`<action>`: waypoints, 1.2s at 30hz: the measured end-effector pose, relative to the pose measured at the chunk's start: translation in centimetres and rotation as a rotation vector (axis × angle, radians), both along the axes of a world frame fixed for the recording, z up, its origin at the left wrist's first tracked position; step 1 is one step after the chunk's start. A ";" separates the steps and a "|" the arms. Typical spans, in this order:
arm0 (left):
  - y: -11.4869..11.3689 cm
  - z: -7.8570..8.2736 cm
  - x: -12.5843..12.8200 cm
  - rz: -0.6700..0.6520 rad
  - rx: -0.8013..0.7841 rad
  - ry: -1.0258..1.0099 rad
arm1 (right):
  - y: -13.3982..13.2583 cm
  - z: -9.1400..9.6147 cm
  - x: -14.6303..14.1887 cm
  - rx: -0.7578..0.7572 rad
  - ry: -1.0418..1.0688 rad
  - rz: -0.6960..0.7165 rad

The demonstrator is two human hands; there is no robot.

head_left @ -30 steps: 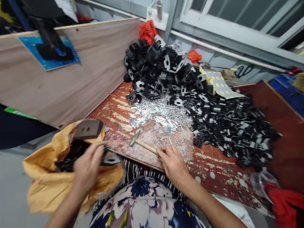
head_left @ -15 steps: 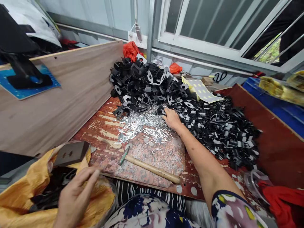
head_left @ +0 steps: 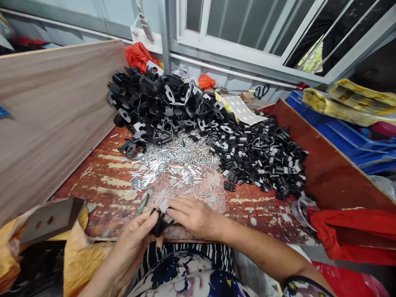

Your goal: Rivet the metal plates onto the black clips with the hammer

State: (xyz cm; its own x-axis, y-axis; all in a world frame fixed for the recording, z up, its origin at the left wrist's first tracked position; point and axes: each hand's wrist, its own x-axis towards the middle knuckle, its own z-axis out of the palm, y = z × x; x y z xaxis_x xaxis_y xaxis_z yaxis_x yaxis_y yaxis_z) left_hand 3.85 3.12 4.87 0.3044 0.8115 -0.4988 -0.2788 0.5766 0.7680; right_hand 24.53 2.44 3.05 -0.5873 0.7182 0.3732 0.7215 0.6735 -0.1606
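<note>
Two hands (head_left: 133, 235) (head_left: 194, 216) on one black piece (head_left: 159, 226)

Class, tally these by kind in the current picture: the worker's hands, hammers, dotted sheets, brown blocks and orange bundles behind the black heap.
Left hand and right hand: 2
Hammer, partly hidden: 1
Dotted sheet: 1
Brown block: 1
Orange bundles: 2
Total: 7

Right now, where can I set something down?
Mostly bare table: left, between board and pins; right, between small clips and right forearm. Crowded: back, under black parts, and front middle, where left hand and right hand touch a dark piece.
</note>
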 end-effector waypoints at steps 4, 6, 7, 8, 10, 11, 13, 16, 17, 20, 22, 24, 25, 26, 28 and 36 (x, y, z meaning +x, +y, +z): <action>-0.7 -0.7 -0.2 0.044 -0.025 0.007 | 3.2 1.3 5.8 -0.090 0.059 -0.190; -1.0 -1.2 -0.7 0.065 -0.040 0.011 | 7.1 1.7 9.9 -0.047 0.057 -0.364; -1.2 -1.4 -0.9 0.062 -0.048 0.015 | 9.1 1.6 11.7 -0.033 0.040 -0.420; -1.4 -1.6 -1.1 0.055 -0.058 0.021 | 10.9 1.5 13.2 -0.029 0.017 -0.450; -1.8 -2.0 -1.3 0.046 -0.078 0.045 | 13.7 0.9 15.2 -0.051 -0.045 -0.453; -2.0 -2.1 -1.4 0.048 -0.083 0.064 | 14.6 0.6 15.7 -0.062 -0.075 -0.449; -2.3 -2.4 -1.6 0.035 -0.094 0.105 | 15.3 0.2 16.3 -0.064 -0.120 -0.463; -2.3 -2.8 -2.1 0.004 -0.118 0.161 | 14.7 0.4 16.9 -0.015 -0.133 -0.549; -2.2 -2.9 -2.2 -0.008 -0.115 0.174 | 14.1 0.6 17.1 0.008 -0.126 -0.584; -1.8 -3.0 -2.2 -0.066 -0.041 0.170 | 11.5 1.3 17.0 0.079 -0.071 -0.665; -1.6 -2.9 -1.7 -0.101 0.027 0.137 | 9.2 1.6 15.5 0.113 0.070 -0.644; -1.4 -2.6 -0.9 -0.113 0.067 0.113 | 6.4 1.5 12.6 0.091 0.288 -0.552; -1.3 -2.5 -0.4 -0.117 0.075 0.106 | 5.1 1.3 10.8 0.053 0.395 -0.491; -1.3 -2.4 0.1 -0.124 0.083 0.099 | 3.7 1.2 9.0 -0.003 0.482 -0.426; -1.3 -2.2 1.2 -0.135 0.111 0.077 | 1.3 1.0 5.4 -0.086 0.607 -0.310; -1.7 -1.3 3.5 -0.098 0.168 -0.111 | -2.2 0.2 -0.3 -0.109 0.749 -0.247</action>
